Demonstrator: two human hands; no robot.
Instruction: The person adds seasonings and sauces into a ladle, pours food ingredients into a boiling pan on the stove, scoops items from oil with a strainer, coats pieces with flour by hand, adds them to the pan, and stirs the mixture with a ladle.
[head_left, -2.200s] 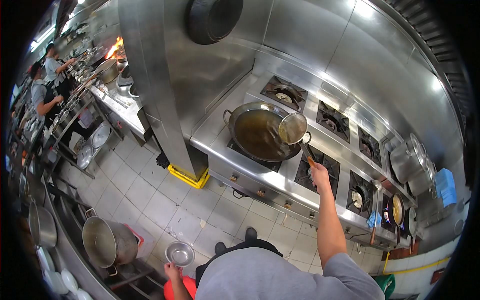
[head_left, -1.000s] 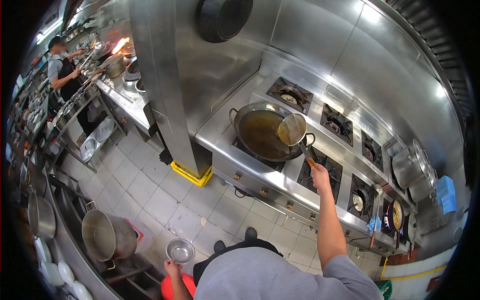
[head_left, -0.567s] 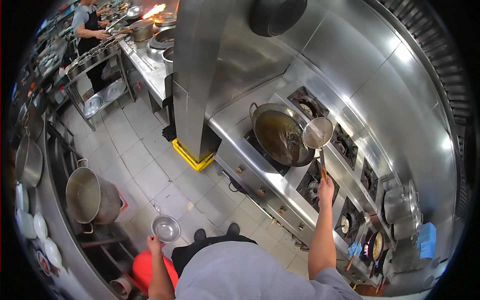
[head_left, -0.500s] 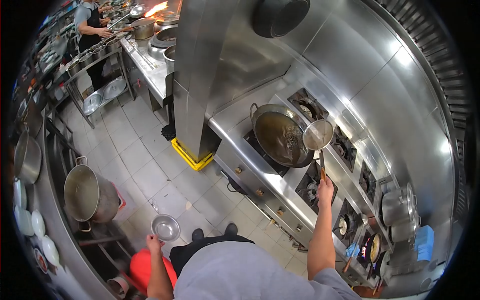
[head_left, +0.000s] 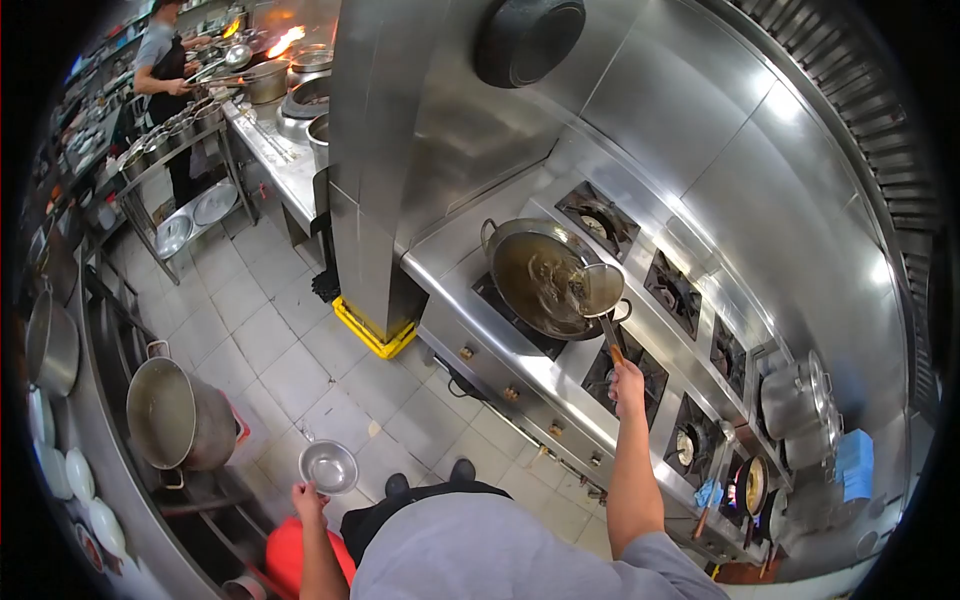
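Observation:
My right hand (head_left: 627,388) is wrapped round the wooden handle of a round mesh strainer (head_left: 602,290). The strainer's head overlaps the right side of a large wok (head_left: 604,325) on the stove, and brown liquid (head_left: 535,280) in the wok looks stirred up. Down at the left, my left hand (head_left: 309,500) grips the edge of a small metal bowl (head_left: 328,467), held out over the tiled floor. Nothing shows inside the bowl.
Gas burners (head_left: 673,293) flank the wok. A pan (head_left: 748,487) and tall pots (head_left: 790,400) stand at the right. On the left are a big stockpot (head_left: 180,415) and a red bin (head_left: 305,560). Another person (head_left: 165,80) works near flames at the back.
My right hand has brought the strainer left and down over the wok, and the liquid is more disturbed. My left hand still holds the bowl. The view has shifted slightly.

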